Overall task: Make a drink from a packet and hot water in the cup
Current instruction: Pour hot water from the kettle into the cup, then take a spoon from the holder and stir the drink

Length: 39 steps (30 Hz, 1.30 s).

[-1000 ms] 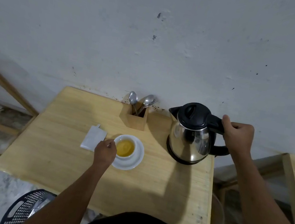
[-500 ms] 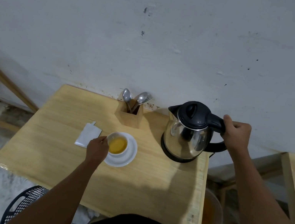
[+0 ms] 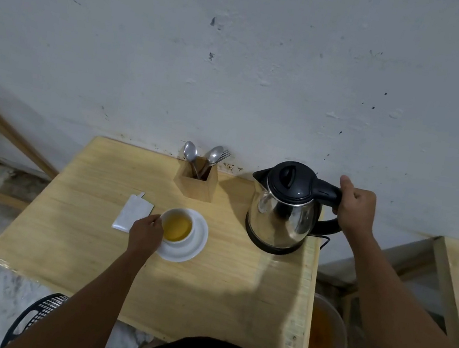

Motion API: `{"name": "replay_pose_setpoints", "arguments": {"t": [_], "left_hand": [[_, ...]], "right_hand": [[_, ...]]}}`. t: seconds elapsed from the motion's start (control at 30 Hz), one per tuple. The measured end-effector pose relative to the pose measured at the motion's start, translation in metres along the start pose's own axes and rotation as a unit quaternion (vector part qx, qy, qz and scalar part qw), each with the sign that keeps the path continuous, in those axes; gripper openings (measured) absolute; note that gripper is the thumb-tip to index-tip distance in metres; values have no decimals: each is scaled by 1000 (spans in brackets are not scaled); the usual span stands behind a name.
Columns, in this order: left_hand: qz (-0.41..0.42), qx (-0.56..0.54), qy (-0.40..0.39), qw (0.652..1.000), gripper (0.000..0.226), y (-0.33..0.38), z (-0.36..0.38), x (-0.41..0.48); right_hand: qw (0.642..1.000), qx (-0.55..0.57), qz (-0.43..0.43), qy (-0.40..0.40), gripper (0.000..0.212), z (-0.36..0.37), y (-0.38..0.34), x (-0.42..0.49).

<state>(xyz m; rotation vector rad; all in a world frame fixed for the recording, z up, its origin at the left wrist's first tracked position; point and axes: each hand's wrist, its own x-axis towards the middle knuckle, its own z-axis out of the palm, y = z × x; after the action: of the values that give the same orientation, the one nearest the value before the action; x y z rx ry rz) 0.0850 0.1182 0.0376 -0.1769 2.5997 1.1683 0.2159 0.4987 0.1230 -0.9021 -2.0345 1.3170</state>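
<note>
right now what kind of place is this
Likely a bare home tea corner: a small wooden table against a scuffed wall, with an electric kettle, a wooden cutlery holder and a cup of yellowish drink.

Single head-worn wide-angle view, looking forward and steeply down from above. Wooden table (image 3: 89, 241) fills lower middle at arm's reach; plaster wall (image 3: 242, 54) takes upper half. Forearms enter from bottom edge. Strong edge distortion. No second view to overlap.

The kettle (image 3: 282, 213) has come down onto the table (image 3: 83, 240), upright beside the wall.
</note>
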Motion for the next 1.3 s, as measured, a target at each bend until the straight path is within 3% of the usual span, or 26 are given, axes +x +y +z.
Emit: {"name": "replay_pose_setpoints", "arguments": {"t": [0.33, 0.53, 0.63, 0.7, 0.83, 0.93, 1.1, 1.3], "left_hand": [[19, 18, -27, 999, 30, 0, -8, 3], [37, 24, -53, 998, 28, -4, -13, 7], [23, 3, -72, 997, 26, -3, -17, 9], [10, -10, -87, 996, 24, -3, -20, 11], [3, -26, -135, 991, 20, -1, -29, 17], [-3, -34, -184, 982, 19, 1, -38, 24], [-11, -36, -229, 973, 23, -1, -47, 36], [6, -18, -259, 966, 24, -4, -50, 45]], "right_hand": [[989, -47, 33, 134, 34, 26, -21, -38], [953, -152, -185, 185, 20, 65, -55, -77], [936, -152, -297, 111, 14, 98, -74, -94], [937, -156, -313, 19, 13, 120, -84, -103], [950, -190, -181, -172, 14, 159, -96, -98], [935, -224, -68, -267, 18, 189, -97, -80], [911, -286, -31, -296, 19, 240, -99, -53], [878, -392, -3, -274, 25, 288, -91, -32]]}}
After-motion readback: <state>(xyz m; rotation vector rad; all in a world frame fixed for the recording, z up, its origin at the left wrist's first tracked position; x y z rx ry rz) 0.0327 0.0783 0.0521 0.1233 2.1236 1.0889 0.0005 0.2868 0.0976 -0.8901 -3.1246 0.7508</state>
